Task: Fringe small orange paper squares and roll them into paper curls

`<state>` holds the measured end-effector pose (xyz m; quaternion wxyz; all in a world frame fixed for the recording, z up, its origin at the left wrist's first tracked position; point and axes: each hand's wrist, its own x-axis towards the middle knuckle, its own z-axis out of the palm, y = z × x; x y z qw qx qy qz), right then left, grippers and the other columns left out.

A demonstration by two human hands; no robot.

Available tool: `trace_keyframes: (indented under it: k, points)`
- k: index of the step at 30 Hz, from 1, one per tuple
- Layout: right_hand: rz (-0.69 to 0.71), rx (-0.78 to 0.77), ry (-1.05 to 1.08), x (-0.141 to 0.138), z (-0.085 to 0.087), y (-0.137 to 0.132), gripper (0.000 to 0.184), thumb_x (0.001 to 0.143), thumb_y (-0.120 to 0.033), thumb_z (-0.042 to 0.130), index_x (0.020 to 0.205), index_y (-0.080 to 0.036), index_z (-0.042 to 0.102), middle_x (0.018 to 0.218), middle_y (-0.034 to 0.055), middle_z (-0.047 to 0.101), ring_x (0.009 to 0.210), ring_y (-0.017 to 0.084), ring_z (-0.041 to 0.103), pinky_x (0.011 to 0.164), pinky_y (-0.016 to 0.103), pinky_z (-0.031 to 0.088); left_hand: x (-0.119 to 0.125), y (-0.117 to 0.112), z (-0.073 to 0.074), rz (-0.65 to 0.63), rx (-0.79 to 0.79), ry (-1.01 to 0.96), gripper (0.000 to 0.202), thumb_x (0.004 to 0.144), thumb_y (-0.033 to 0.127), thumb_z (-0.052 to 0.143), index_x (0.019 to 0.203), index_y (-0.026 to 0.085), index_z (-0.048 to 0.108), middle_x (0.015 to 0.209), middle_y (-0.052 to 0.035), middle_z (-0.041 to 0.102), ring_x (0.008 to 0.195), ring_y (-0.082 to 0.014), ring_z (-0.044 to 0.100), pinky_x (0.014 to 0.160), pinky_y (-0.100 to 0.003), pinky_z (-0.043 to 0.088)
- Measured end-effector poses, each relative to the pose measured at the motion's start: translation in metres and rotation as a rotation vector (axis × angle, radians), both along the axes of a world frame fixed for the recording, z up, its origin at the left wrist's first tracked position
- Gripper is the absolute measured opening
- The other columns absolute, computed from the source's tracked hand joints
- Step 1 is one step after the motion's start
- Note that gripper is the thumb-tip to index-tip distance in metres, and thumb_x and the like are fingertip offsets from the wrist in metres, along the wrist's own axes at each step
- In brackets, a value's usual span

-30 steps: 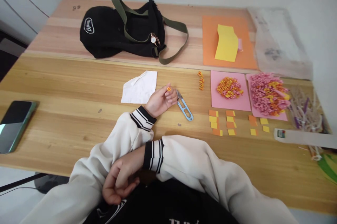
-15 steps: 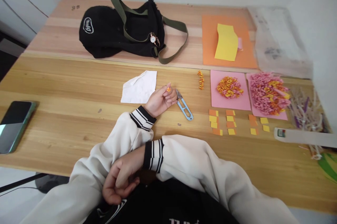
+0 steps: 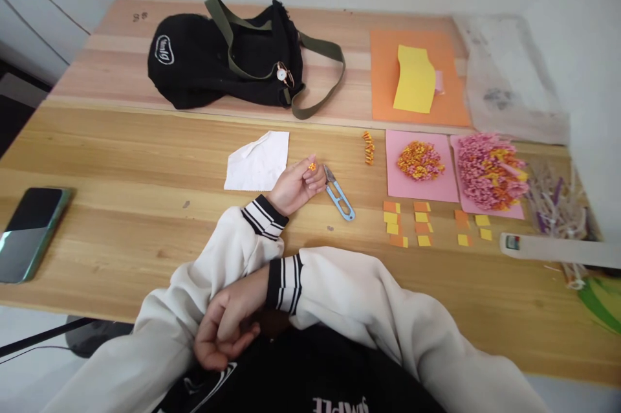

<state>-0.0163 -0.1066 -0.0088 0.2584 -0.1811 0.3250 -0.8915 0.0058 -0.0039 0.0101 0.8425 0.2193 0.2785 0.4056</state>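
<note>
My left hand [image 3: 298, 186] rests palm up on the table, thumb and fingers pinched around a small orange-and-yellow flower bundle [image 3: 312, 167]. Just right of its fingertips lie blue thread snips [image 3: 339, 194], and behind it a white piece of tissue [image 3: 257, 162]. My right hand [image 3: 228, 322] is crossed over toward the left forearm, close to my body. Its fingers are loosely curled and no object shows in them. Further right, a short row of similar small bundles [image 3: 369, 147] lies on the wood.
Pink sheets [image 3: 395, 180] carry piles of tiny pink, orange and yellow flowers [image 3: 490, 173]. Small orange and yellow paper pieces [image 3: 392, 219] lie in front. A black bag [image 3: 204, 63] with a watch [image 3: 282, 74] is behind; a phone [image 3: 33, 232] lies left, a white tube [image 3: 557, 248] right.
Both hands keep nearly the same pose and the flower bundle stays pinched in the left. The view has shifted slightly, and the right hand appears a little higher and further right.
</note>
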Motion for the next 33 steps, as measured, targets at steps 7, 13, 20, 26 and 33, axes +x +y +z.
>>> trace_keyframes:
  k: [7, 13, 20, 26, 33]
  points:
    - [0.011, 0.073, -0.053, -0.002, -0.003, 0.003, 0.022, 0.079, 0.005, 0.033, 0.075, -0.007, 0.051, 0.044, -0.0021, 0.051, 0.037, 0.008, 0.044, 0.04, 0.018, 0.032, 0.002, -0.002, 0.005, 0.026, -0.057, -0.018, 0.047, 0.096, 0.027, 0.025, 0.052, 0.015, 0.037, 0.052, 0.003, 0.028, 0.045, -0.0087, 0.033, 0.049, -0.021, 0.032]
    - [-0.002, 0.11, -0.072, -0.001, -0.002, 0.005, 0.024, 0.074, 0.009, 0.032, 0.073, -0.009, 0.049, 0.044, -0.0023, 0.051, 0.038, 0.008, 0.044, 0.042, 0.018, 0.032, 0.001, -0.011, 0.032, 0.021, 0.013, -0.107, 0.042, 0.095, 0.022, 0.025, 0.056, 0.015, 0.039, 0.056, 0.0022, 0.029, 0.048, -0.0091, 0.036, 0.053, -0.022, 0.033]
    - [-0.146, 0.141, -0.056, 0.008, 0.0, -0.01, 0.012, 0.069, -0.001, 0.044, 0.069, -0.012, 0.047, 0.044, -0.0051, 0.045, 0.037, 0.006, 0.038, 0.039, 0.018, 0.028, -0.005, -0.039, 0.094, -0.054, 0.393, -0.23, 0.034, 0.088, 0.027, 0.046, 0.058, 0.015, 0.037, 0.058, 0.0021, 0.031, 0.051, -0.0079, 0.037, 0.054, -0.023, 0.031]
    - [-0.24, 0.124, -0.007, 0.011, -0.02, -0.021, 0.004, 0.065, -0.013, 0.051, 0.065, -0.015, 0.048, 0.042, -0.0065, 0.044, 0.035, 0.006, 0.037, 0.036, 0.019, 0.026, -0.002, -0.061, 0.121, -0.085, 0.521, -0.233, 0.036, 0.086, 0.031, 0.048, 0.057, 0.015, 0.032, 0.057, 0.0026, 0.031, 0.05, -0.0079, 0.034, 0.054, -0.023, 0.027]
    - [-0.253, 0.213, -0.113, 0.022, 0.0, -0.015, 0.008, 0.065, -0.007, 0.051, 0.059, -0.012, 0.049, 0.044, -0.0053, 0.043, 0.039, 0.005, 0.037, 0.04, 0.017, 0.029, -0.001, -0.069, 0.13, -0.098, 0.583, -0.247, 0.034, 0.088, 0.028, 0.041, 0.058, 0.015, 0.031, 0.058, 0.0024, 0.029, 0.051, -0.008, 0.031, 0.054, -0.024, 0.025]
